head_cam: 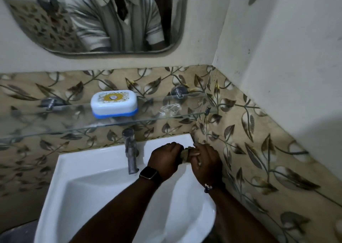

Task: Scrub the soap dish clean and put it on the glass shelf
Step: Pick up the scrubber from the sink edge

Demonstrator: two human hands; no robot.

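Two hands meet over the white sink (83,168). The left hand (164,159) and the right hand (205,166) each curl tight round a brownish scrub pad (185,155). The soap dish (114,103) sits on the glass shelf (70,119).

Greenish wad (185,156) — mostly behind fingers (196,153)

Walls: plain cream plaster (286,57) above, with back and side walls meeting in a corner at the right. A band of beige tiles with a brown leaf pattern (259,150) runs along both. A round-cornered mirror (46,30) hangs on the back wall. A white sink (88,187) is set into the corner, with a metal tap (130,150) at its back edge. Lighting is dim.
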